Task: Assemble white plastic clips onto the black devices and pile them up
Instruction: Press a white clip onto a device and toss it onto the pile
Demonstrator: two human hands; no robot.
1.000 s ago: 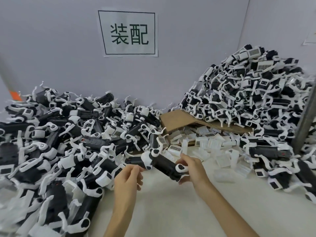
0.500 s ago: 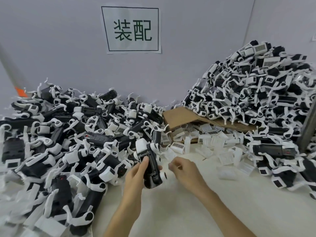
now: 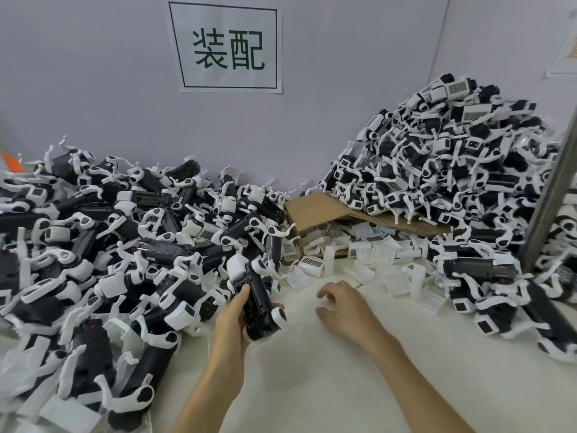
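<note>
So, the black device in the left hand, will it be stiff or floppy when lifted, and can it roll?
Probably stiff: the black device looks like a straight hard shell in the left hand. It likely will not roll far, because white clips stick out from its body. Those thin clips may snag on the left pile.

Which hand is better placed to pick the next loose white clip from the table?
Probably the right hand: it holds nothing and lies near the loose white clips, while the left hand grips the black device.
</note>
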